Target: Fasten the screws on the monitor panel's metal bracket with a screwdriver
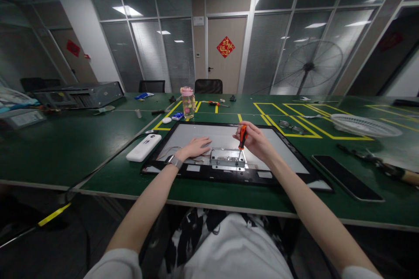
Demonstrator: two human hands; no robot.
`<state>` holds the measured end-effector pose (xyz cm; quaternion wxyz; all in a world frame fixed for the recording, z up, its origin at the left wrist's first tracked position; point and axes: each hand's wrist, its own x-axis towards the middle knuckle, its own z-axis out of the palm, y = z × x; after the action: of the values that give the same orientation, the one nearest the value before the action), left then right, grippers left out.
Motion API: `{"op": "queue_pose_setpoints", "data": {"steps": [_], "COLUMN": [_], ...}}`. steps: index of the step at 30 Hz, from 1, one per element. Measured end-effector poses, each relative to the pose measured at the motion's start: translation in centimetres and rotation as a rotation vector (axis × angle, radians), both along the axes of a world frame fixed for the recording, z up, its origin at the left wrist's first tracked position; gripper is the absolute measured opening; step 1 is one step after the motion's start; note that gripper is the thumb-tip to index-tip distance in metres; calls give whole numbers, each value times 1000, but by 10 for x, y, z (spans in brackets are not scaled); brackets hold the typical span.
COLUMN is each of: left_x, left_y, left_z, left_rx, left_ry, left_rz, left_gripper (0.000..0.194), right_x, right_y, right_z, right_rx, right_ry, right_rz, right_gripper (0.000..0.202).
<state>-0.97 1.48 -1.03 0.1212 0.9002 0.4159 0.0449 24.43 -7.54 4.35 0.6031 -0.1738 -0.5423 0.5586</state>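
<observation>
A large flat panel [281, 144] with a black frame lies on the green table in front of me. On its near middle part sits a silver metal bracket [225, 158]. My right hand [251, 139] is closed round an orange and black screwdriver [242, 137], which stands nearly upright with its tip at the bracket's right end. Resting flat on the panel just left of the bracket, my left hand [195, 147] has its fingers spread and holds nothing. Thin wires [168, 152] lie on the panel beside the left wrist, which wears a watch.
A white power bank [144, 147] lies left of the panel, and a black phone [346, 177] lies to its right. Behind the panel are a pink-lidded bottle [187, 103], another screwdriver [214, 103] and glasses [291, 127]. A white basket [365, 126] is at the right, a computer case [80, 95] at the left.
</observation>
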Motion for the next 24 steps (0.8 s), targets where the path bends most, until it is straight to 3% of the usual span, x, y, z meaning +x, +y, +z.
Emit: {"op": "queue_pose_setpoints", "data": {"steps": [5,11,19,24], "left_x": [0,0,2,2], "left_y": [1,0,-5,-5], "left_z": [0,0,5,5], "left_rx": [-1,4,-1,-8], "left_ry": [5,1,13,2], "left_rz": [4,0,15,17], "left_gripper": [55,57,54,55], "right_x": [-1,2,1,1], "right_y": [0,0,2,1], "right_z": [0,0,-1,0], "right_rx": [2,6,10,1], "right_ry": [10,35,4,22], "right_rz": [47,-37,26,-14], "right_gripper": [16,15,17,17]}}
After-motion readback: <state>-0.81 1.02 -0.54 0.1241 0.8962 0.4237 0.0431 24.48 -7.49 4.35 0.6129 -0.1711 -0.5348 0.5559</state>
